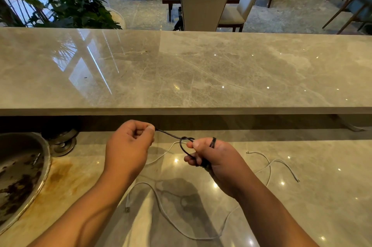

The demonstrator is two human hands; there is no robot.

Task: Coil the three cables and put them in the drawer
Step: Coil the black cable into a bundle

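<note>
**Tie-off loop may slip or cinch in the wrong place**

The left hand (128, 142) pinches the free end of the black cable (171, 135) between thumb and curled forefinger. The right hand (209, 154) has its fingers clamped round the coiled bundle, with strands showing above its knuckles. Between the two sets of fingertips the cable runs taut to a small loop just beside the right thumb.

A hard pull would likely tighten that loop clear of the bundle. If the right fingers loosen, the coils could spring apart.

One white cable (161, 198) lies loose beneath the wrists and a second white cable (269, 164) lies right of the right fingers. Both are uncoiled, and no drawer is in view.

No brand, label or writing can be read.
</note>
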